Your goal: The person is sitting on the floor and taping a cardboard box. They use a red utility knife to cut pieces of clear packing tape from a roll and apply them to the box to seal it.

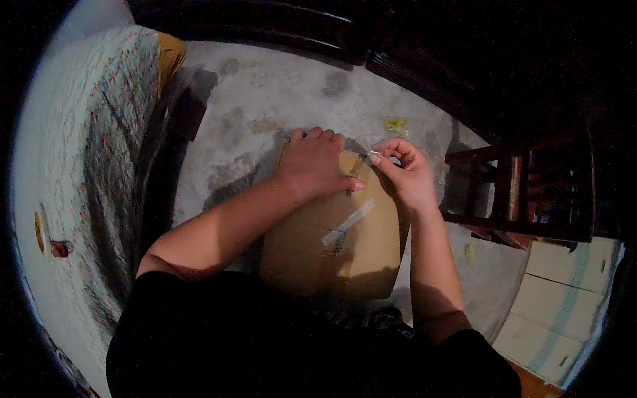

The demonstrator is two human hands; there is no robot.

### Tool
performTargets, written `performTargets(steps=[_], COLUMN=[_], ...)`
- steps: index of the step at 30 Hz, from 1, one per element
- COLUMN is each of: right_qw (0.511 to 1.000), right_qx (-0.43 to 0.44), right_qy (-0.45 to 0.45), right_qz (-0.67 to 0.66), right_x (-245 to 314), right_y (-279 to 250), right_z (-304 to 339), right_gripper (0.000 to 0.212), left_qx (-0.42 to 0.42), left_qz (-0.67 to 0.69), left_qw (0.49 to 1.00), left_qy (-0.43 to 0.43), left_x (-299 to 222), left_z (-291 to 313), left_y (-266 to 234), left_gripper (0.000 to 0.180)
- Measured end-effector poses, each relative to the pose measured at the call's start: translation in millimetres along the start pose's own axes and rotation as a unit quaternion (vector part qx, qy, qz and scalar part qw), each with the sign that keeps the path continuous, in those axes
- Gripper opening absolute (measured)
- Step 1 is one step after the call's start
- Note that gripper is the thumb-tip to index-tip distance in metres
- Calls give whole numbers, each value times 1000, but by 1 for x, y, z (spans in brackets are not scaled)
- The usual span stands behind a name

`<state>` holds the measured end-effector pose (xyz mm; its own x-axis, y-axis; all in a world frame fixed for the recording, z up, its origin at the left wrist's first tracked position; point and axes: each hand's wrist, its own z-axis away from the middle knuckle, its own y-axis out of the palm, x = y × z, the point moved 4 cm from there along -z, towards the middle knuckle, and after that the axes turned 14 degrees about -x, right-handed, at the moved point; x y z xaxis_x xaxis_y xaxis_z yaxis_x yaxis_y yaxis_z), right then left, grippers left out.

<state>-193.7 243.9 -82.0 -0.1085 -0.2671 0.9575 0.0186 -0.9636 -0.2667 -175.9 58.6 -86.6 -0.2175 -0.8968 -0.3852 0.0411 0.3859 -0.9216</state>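
Observation:
A brown cardboard box (371, 259) stands on the floor in front of me. A whitish strip of tape (348, 223) lies slantwise on its top. My left hand (310, 162) rests on the box's far left part, fingers bent over the far edge and thumb out across the top. Near the far right corner, my right hand (408, 174) is closed, thumb and forefinger pinching a small pale strip (375, 154) that looks like the end of a piece of tape. The left fingertips are hidden behind the edge.
A patterned cloth cover (73, 166) drapes over a bed-like surface at left. Dark wooden furniture (517, 179) stands at right, near a cream drawer unit (554, 308). A small clear-and-yellow wrapper (396, 125) lies on the grey concrete floor (265, 79) beyond the box.

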Motion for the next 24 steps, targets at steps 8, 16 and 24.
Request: performTargets(steps=[8, 16, 24], right_qw=[991, 990, 989], right_qx=[37, 92, 90], right_qy=[-98, -93, -107], right_qz=[79, 47, 52], right_x=[-16, -13, -11], right_y=[14, 18, 18], right_z=[-16, -29, -29], right_gripper=[15, 17, 21], left_qx=[1, -15, 24], left_qz=[21, 19, 24], left_qw=[1000, 1000, 999], left_qy=[4, 9, 5], left_x=[4, 7, 4], left_z=[0, -1, -4], left_y=[6, 8, 2], left_gripper=[87, 88, 90])
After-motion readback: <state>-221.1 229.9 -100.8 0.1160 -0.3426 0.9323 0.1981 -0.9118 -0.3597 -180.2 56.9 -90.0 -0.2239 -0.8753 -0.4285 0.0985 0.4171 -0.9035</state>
